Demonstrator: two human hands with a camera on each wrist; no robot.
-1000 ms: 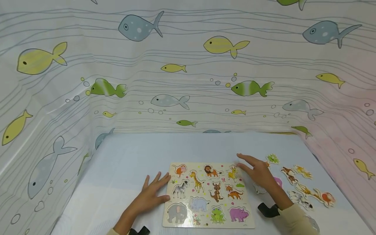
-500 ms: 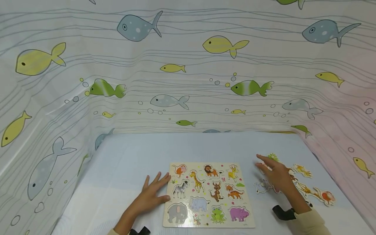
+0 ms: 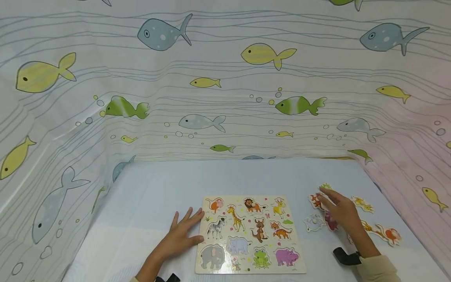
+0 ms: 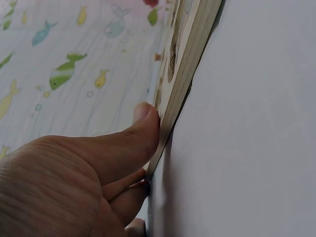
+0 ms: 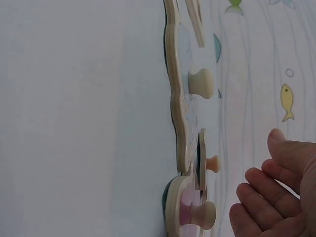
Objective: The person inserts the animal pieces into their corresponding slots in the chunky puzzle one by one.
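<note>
A wooden puzzle board (image 3: 198, 270) printed with animals lies on the table. My left hand (image 3: 181, 237) rests at its left side, fingers spread; the left wrist view has the thumb against the board's edge (image 4: 185, 81). To the right, my right hand (image 3: 341, 211) hovers over loose animal pieces, fingers loosely extended and holding nothing. Near its fingertips lie an orange piece (image 3: 312, 201) and a green frog piece (image 3: 325, 185). A pale blue elephant piece (image 3: 313, 224) and a purple hippo piece (image 3: 330, 223) lie just below. Wooden knobs (image 5: 201, 84) stand up from the pieces in the right wrist view.
Farther right lie a yellow piece (image 3: 363, 204), a giraffe piece (image 3: 367, 227) and a monkey piece (image 3: 392, 237). Other pieces are hidden under my right hand and arm. A fish-patterned curtain (image 3: 169, 86) surrounds the white table (image 3: 158, 184).
My right hand has moved right, from the board's upper right corner to over the loose pieces. The left hand and board have stayed in place.
</note>
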